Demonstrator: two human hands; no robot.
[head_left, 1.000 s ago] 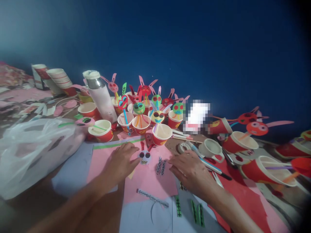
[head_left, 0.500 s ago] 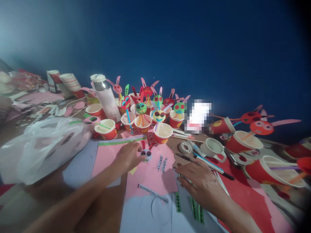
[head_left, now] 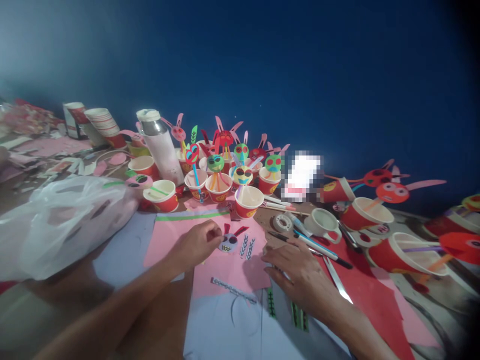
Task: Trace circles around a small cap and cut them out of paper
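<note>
A small pale lilac paper rabbit face (head_left: pixel 228 243) with red ears, dark eyes and yellow teeth lies on the pink paper (head_left: pixel 210 280). At its left edge is my left hand (head_left: pixel 200 243), thumb and fingers curled together in a pinch; whether anything is between the fingertips is hidden. My right hand (head_left: pixel 296 267) rests palm down with fingers stretched out, at the right edge of the pink sheet. Between the hands lie two patterned paper strips (head_left: pixel 247 247). A chain-patterned strip (head_left: pixel 232 290) lies nearer me, and green patterned strips (head_left: pixel 299 316) are below my right hand.
Red paper cups (head_left: pixel 249 202) with paper animal heads stand along the back. A bottle (head_left: pixel 159 145) and a white plastic bag (head_left: pixel 67 225) are at left. To the right are a mug (head_left: pixel 323 223), a tape roll (head_left: pixel 282 223), a blue-and-white pen (head_left: pixel 318 248), scissors (head_left: pixel 337 282) and red paper (head_left: pixel 375 300).
My left hand has drawn slightly left, its fingers curling in from over the rabbit face. The face sits a little further right and shows more fully. My right hand stays nearly still.
</note>
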